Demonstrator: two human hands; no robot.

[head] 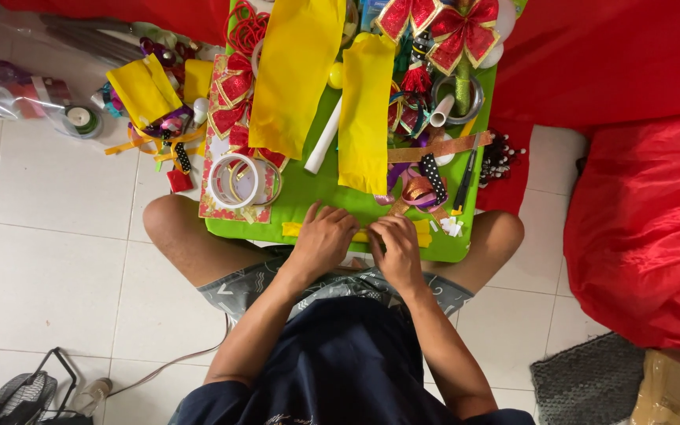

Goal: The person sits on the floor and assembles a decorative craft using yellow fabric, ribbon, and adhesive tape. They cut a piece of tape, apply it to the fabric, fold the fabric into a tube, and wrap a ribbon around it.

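Fingers of left hand (323, 238) and right hand (394, 241) curl down together, tips meeting over a yellow strip (293, 229) that lies flat along the near edge of the green tray (332, 193); both pinch it at the middle, so the centre of the strip is hidden under the knuckles and only its ends show, one to the left of the left hand, one to the right of the right. Hands sit just beside each other, nearly touching.

Just beyond the fingers: two long yellow paper sheets (293, 71) draped over the tray, w/ a white tube (323, 145) between them. Left of the hands, clear tape rolls (234, 181) on a red-gold patterned card (218, 142). Right of the hands, a black pen-like tool (464, 179), polka-dot ribbon (433, 175), small white scraps (450, 227). Far end of tray: red-gold bows (438, 27).

Tray rests across the person's bare knees. Floor at left: more yellow pieces (145, 88), ribbon bits, a tape roll (80, 118). Red cloth (639, 228) at right, fan (17, 397) bottom left.
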